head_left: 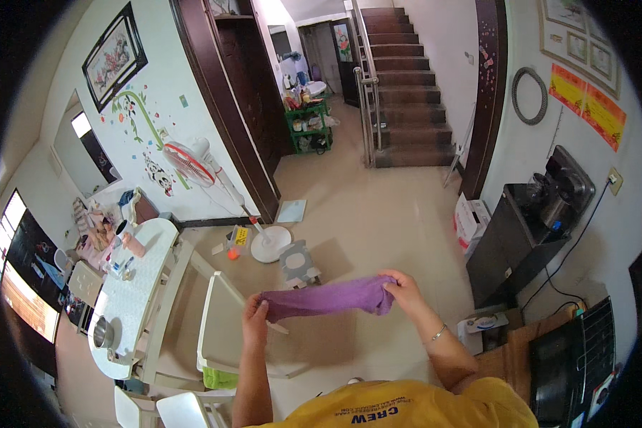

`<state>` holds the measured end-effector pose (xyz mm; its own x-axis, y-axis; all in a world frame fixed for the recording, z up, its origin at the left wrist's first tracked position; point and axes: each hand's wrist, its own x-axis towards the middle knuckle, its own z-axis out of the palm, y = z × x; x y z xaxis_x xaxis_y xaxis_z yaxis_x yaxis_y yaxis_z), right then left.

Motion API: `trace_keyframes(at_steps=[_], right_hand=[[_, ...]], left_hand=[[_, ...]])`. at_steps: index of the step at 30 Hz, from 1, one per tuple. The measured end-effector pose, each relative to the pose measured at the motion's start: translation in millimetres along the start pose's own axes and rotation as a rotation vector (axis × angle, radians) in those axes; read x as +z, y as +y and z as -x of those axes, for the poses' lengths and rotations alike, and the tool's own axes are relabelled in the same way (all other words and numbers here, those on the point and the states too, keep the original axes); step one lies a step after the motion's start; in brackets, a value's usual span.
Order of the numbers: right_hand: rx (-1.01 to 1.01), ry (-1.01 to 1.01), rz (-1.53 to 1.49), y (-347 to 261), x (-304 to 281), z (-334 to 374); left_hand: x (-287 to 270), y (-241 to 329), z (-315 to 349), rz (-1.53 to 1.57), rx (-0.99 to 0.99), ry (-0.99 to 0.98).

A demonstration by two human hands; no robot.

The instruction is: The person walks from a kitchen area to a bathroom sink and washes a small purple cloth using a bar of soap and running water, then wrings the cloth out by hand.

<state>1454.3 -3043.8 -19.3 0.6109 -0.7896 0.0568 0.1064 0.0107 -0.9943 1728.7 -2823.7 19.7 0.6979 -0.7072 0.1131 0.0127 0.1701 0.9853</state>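
Observation:
A purple cloth (324,299) is stretched out between my two hands, well above the floor. My left hand (255,319) is closed on its left end, with the thumb on top. At the opposite end my right hand (404,291) pinches the upper corner, and a bunched part of the cloth hangs just below those fingers. The cloth sags slightly along its length. Its exact kind I cannot tell, though it looks like a soft towel.
White chairs (217,321) and a white table (146,274) with a metal bowl (103,332) stand left. Ahead are a standing fan (271,245), a grey child's stool (297,262) and stairs (410,93). A black cabinet (510,246) and white box (471,225) are right.

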Motion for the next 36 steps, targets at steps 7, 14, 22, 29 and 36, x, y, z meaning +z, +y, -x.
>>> trace_keyframes(at_steps=[7, 14, 22, 29, 36], right_hand=[[-0.11, -0.011, 0.255, -28.1, 49.5, -40.5], [-0.33, 0.071, 0.796, -33.5, 47.6, -87.2], [-0.144, -0.244, 0.325, -41.8, 4.1, -178.6], [0.161, -0.404, -0.47, -37.9, -32.7, -296.6], [0.482, -0.266, -0.691, -20.2, -52.2, -404.5]], left_hand=[[-43.2, 9.1, -12.4, 0.058, 0.08, 0.068], [-46.3, 4.9, -45.2, -0.175, 0.025, -0.034], [-18.9, 16.7, -130.1, -0.654, 0.089, -0.015], [23.5, -15.5, -228.2, -0.025, -0.031, 0.088], [120.3, -47.0, -335.2, 0.657, -0.418, 0.111]])
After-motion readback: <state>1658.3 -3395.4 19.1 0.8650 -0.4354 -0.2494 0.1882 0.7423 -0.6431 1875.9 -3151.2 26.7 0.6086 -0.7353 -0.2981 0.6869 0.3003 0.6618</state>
